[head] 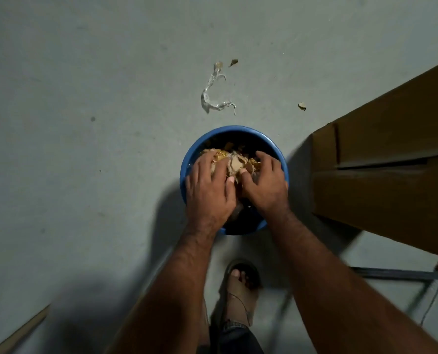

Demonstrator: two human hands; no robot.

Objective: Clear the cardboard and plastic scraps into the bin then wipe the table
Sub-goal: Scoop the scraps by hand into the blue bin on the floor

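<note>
Both hands, left hand (209,186) and right hand (263,182), grip curled round a scrap wad (234,163) over the blue bin (187,162). Risk: loose release spills bits onto the floor (85,98), beside the plastic strip (211,95) already there.

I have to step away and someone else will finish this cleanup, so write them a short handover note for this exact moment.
Hands: left hand and right hand are both over the blue bin, fingers curled around a bundle of cardboard and plastic scraps.
Done: that bundle is at the bin's mouth, not yet released.
Left on the floor beyond the bin: a clear plastic strip and three small cardboard bits.
A large cardboard box stands right of the bin.
Wiping the table remains; no table or cloth is identifiable here.
</note>
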